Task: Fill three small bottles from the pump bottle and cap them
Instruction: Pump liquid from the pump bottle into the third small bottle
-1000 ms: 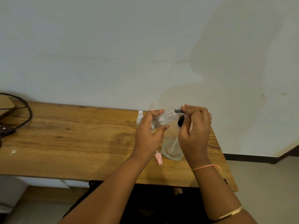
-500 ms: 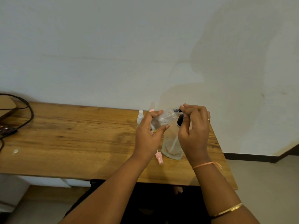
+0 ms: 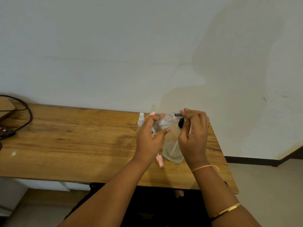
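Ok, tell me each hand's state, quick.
Left hand: closed, holding the small bottle at a tilt.
Right hand: closed, pinching the dark neck end of the small bottle.

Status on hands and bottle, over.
Left hand grips small clear bottle, tilted. Right hand pinches its neck. Pump bottle stands beneath hands. Pink cap loose on table.

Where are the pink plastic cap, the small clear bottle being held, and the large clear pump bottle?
pink plastic cap (image 3: 160, 161): head view, its middle.
small clear bottle (image 3: 164, 122): head view, its bare body.
large clear pump bottle (image 3: 172, 150): head view, its lower wall.
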### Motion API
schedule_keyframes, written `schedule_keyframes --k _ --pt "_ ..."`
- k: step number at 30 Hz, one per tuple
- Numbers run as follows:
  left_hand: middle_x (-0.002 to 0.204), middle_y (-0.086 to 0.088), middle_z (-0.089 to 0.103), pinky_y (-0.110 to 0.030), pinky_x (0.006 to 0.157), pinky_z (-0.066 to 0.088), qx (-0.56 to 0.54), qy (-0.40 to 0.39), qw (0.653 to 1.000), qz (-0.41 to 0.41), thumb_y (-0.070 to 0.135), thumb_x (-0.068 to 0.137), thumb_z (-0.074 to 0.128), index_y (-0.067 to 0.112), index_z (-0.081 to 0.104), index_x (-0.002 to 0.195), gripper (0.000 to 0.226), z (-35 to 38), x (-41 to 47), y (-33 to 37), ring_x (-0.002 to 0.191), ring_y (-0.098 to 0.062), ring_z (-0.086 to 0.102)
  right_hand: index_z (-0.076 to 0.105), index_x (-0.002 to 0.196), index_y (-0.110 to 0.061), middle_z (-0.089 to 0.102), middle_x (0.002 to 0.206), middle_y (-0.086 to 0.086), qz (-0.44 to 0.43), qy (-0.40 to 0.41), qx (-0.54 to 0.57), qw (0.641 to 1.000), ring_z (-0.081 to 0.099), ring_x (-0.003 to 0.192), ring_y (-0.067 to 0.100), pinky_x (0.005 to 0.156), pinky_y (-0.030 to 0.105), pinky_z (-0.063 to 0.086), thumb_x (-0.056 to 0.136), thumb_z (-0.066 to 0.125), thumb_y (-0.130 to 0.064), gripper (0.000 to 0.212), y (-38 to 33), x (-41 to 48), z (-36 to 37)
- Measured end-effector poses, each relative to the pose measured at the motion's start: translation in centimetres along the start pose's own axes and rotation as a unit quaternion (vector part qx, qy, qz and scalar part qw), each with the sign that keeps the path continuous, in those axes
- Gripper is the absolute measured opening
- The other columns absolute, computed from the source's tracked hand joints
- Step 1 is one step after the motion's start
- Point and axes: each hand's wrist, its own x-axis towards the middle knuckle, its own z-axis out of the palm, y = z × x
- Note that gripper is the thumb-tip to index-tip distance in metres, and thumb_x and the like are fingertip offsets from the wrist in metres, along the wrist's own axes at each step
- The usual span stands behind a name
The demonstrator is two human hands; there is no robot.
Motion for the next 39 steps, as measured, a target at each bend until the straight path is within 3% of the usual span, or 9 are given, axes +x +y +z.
schedule_keyframes --k 8,14,17,20,24,27,32,36,39 --pt "0.109 0.021 0.059 -0.038 0.096 0.049 -0.006 0.005 1.000 0.000 0.009 0.077 0.074 0.041 0.053 0.100 0.045 0.0 0.1 0.0 0.114 -0.008 0.055 0.064 0.098 -0.002 0.059 0.098 0.010 -0.005 0.011 -0.014 1.000 0.039 0.096 0.002 0.072 0.037 0.047 0.080 0.050 0.011 0.026 -0.3 0.4 0.0" --pt "0.103 0.039 0.057 -0.025 0.098 0.046 0.005 -0.005 1.000 -0.007 0.007 0.077 0.074 0.040 0.052 0.097 0.044 -0.1 0.0 0.0 0.115 0.006 0.050 0.063 0.097 0.000 0.058 0.096 0.012 -0.032 -0.003 -0.023 0.999 0.049 0.093 0.016 0.073 0.041 0.048 0.080 0.048 0.011 0.025 0.7 0.0 0.3" --pt "0.104 0.047 0.053 -0.032 0.103 0.044 0.009 -0.005 1.000 0.000 0.008 0.077 0.073 0.040 0.051 0.096 0.044 0.0 -0.1 0.1 0.124 -0.006 0.047 0.063 0.096 -0.002 0.058 0.096 0.009 -0.018 0.001 -0.019 1.000 0.052 0.094 0.017 0.079 0.032 0.042 0.082 0.045 0.006 0.024 0.3 0.1 0.0" --pt "0.105 0.037 0.057 -0.040 0.103 0.043 0.002 0.005 1.000 -0.001 0.011 0.077 0.074 0.041 0.053 0.097 0.043 0.1 -0.1 0.1 0.126 -0.014 0.048 0.064 0.097 -0.002 0.055 0.098 0.004 0.002 0.012 -0.013 1.000 0.044 0.095 0.005 0.077 0.030 0.041 0.082 0.046 0.006 0.025 -0.2 0.3 -0.1" --pt "0.108 0.026 0.057 -0.046 0.099 0.045 -0.004 0.011 1.000 0.000 0.011 0.077 0.075 0.041 0.053 0.098 0.043 0.1 0.0 0.2 0.122 -0.018 0.051 0.065 0.096 -0.003 0.059 0.097 0.010 0.003 0.009 -0.025 1.000 0.045 0.091 0.009 0.077 0.014 0.034 0.081 0.048 0.008 0.026 -0.3 0.7 -0.3" --pt "0.107 0.025 0.058 -0.041 0.099 0.046 -0.002 0.008 1.000 0.003 0.011 0.077 0.074 0.041 0.052 0.099 0.043 0.0 0.1 0.0 0.118 -0.012 0.053 0.065 0.095 -0.002 0.059 0.095 0.011 0.003 0.010 -0.022 1.000 0.043 0.091 0.006 0.077 0.021 0.037 0.078 0.049 0.012 0.027 -0.3 0.7 0.0" --pt "0.103 0.031 0.057 -0.014 0.093 0.044 0.002 -0.002 1.000 -0.005 0.005 0.076 0.074 0.039 0.052 0.097 0.045 -0.1 -0.1 -0.1 0.109 0.013 0.051 0.064 0.096 0.000 0.057 0.095 0.011 -0.032 -0.006 -0.014 0.999 0.047 0.092 0.014 0.069 0.045 0.049 0.079 0.047 0.009 0.026 0.5 0.1 0.1" --pt "0.104 0.040 0.057 -0.023 0.099 0.045 0.010 -0.001 1.000 -0.003 0.007 0.077 0.074 0.040 0.052 0.098 0.044 0.0 0.0 -0.2 0.114 0.007 0.050 0.064 0.095 -0.001 0.058 0.095 0.009 -0.014 0.002 0.000 1.000 0.043 0.096 0.003 0.071 0.045 0.049 0.080 0.048 0.010 0.025 0.1 0.2 0.0" --pt "0.107 0.025 0.058 -0.025 0.095 0.047 0.010 0.002 1.000 -0.001 0.009 0.077 0.074 0.040 0.052 0.100 0.044 0.0 0.0 0.0 0.114 -0.004 0.053 0.064 0.096 -0.002 0.057 0.096 0.005 -0.007 0.010 0.004 1.000 0.039 0.096 -0.002 0.072 0.040 0.048 0.080 0.048 0.009 0.025 -0.4 0.4 -0.1"
